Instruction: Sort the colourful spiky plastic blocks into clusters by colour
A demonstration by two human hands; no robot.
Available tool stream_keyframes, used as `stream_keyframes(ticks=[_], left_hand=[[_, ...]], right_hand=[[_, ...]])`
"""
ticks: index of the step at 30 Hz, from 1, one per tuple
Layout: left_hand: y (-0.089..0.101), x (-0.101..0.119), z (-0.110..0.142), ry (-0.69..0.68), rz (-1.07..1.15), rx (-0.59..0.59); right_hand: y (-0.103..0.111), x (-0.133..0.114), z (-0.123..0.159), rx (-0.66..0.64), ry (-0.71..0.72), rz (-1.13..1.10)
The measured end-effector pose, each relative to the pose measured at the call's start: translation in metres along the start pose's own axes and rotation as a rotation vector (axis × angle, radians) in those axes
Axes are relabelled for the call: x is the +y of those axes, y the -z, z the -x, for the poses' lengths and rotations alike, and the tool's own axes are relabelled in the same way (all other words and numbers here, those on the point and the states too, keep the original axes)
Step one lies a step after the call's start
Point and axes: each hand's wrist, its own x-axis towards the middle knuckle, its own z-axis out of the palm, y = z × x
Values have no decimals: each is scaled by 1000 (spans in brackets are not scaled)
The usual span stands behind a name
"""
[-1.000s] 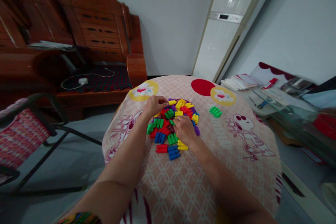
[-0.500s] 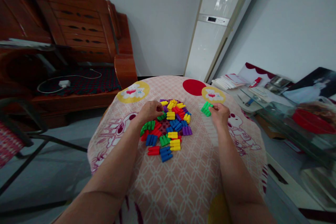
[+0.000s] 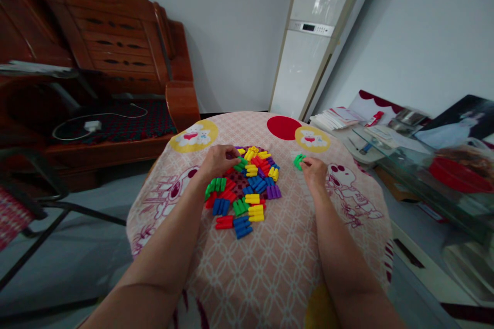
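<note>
Over the far left part of a pile of coloured plastic toy blocks, my left hand (image 3: pixel 221 160) is closed in a pinch on a dark green building block (image 3: pixel 241 164). My right hand (image 3: pixel 314 172), apart from the pile to its right, has its fingertips closed on a light green building block (image 3: pixel 298 161); part of that block is hidden by the fingers. Between the hands lie yellow blocks (image 3: pixel 256 213), blue blocks (image 3: pixel 242 227), purple blocks (image 3: pixel 274 192) and red blocks (image 3: pixel 224 222). Some rest on a dark red patterned surface.
A patterned cloth (image 3: pixel 278 262) covers the round table. A wooden bench (image 3: pixel 116 51) with a white charger (image 3: pixel 92 126) stands at left. On the right, a glass shelf (image 3: pixel 420 169) holds papers and a red basin (image 3: pixel 459 177). A tall white cabinet unit (image 3: pixel 304 61) stands behind.
My left hand has lifted or turned the dark green block so more of it shows. My right hand has shifted slightly left, and the light green block is turned, showing less. The view moved a little.
</note>
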Motion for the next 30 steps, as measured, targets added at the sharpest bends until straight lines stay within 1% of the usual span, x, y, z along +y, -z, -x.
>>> stream_keyframes(ticks=[2, 5, 7, 8, 10, 12, 14, 16, 19, 21, 23, 25, 27, 29, 30], left_hand=[[1, 1, 0, 0, 56, 14], [0, 3, 0, 3, 184, 23], [-3, 7, 1, 13, 306, 2], [-5, 10, 1, 18, 367, -18], [-10, 16, 2, 25, 458, -78], [-16, 21, 3, 17, 502, -152], [-21, 25, 3, 0, 503, -226], [-26, 28, 4, -23, 463, -278], [-33, 31, 5, -66, 401, -307], [-38, 33, 6, -83, 406, -311], [-41, 35, 7, -88, 433, -313], [-43, 36, 7, -88, 455, -312], [-42, 36, 6, -78, 476, -301], [-38, 34, 5, -53, 496, -278], [-34, 32, 4, -39, 500, -261]], right_hand=[[-1, 0, 2, -3, 13, 52], [1, -8, 5, 43, 34, 61], [3, -21, 8, 56, 74, -30], [5, -30, 10, 35, 104, -103], [7, -50, 16, -47, 178, -270], [6, -72, 24, -156, 252, -406], [3, -88, 33, -276, 292, -504], [-1, -97, 39, -380, 292, -571], [-5, -99, 44, -497, 272, -605], [-6, -97, 45, -580, 270, -600], [-5, -96, 44, -632, 282, -578], [-2, -94, 41, -626, 283, -553], [6, -88, 33, -584, 259, -553], [17, -73, 22, -508, 209, -560], [24, -63, 15, -449, 180, -553]])
